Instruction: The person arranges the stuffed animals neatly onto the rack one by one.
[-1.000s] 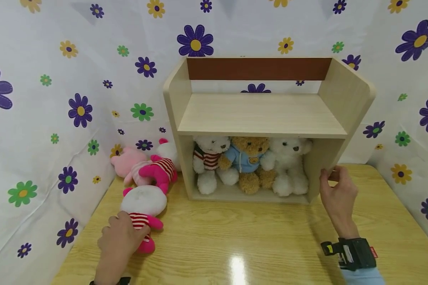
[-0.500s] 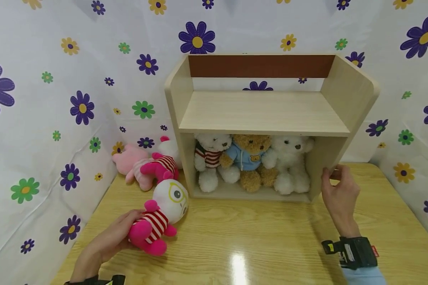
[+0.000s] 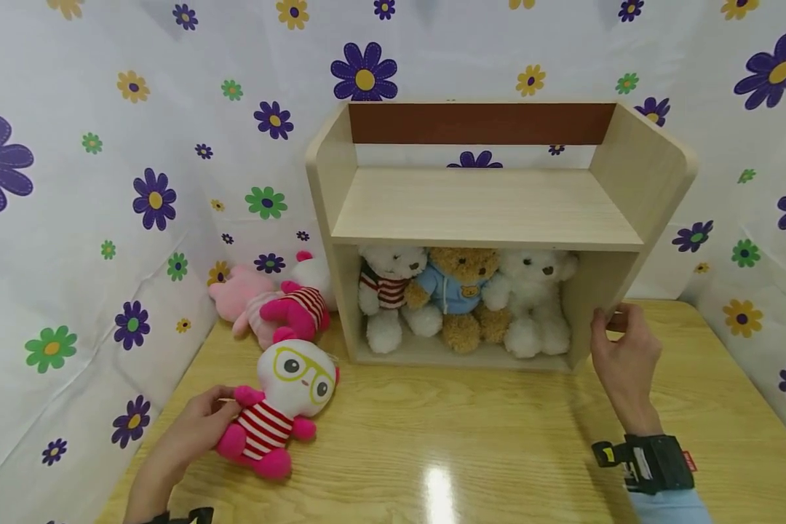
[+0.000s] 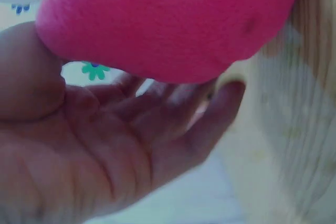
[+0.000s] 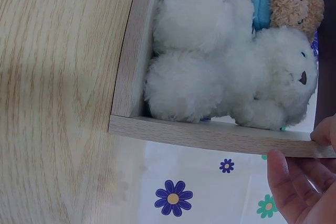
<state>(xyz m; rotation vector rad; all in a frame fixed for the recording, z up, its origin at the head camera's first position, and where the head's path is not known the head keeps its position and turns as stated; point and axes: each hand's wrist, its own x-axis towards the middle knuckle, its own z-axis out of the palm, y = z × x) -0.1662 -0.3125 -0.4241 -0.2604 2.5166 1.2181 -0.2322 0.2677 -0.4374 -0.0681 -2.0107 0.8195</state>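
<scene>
A plush panda [image 3: 267, 429] with pink limbs, a red-striped body and yellow glasses lies face up at the left front of the table. My left hand [image 3: 195, 426] holds it from its left side, thumb and fingers around its lower body. In the left wrist view, its pink plush [image 4: 168, 27] hangs over the palm [image 4: 105, 153]. My right hand [image 3: 629, 360] pinches the right side panel of a pale wooden shelf [image 3: 485, 207]. The right wrist view has the thumb and fingers on either side of that panel's edge [image 5: 210, 136].
Three teddy bears sit in the lower compartment: one in stripes [image 3: 389, 291], a brown one in a blue hoodie [image 3: 458, 295] and a white one [image 3: 533, 306]. Left of the shelf lie a pink plush toy [image 3: 236, 295] and another striped pink one [image 3: 295, 309]. A flowered cloth hangs behind.
The left hand has rolled the panda over from its back-of-head side, so its face now shows upward. That hand shifted from on top to the toy's left. The right hand stays on the shelf.
</scene>
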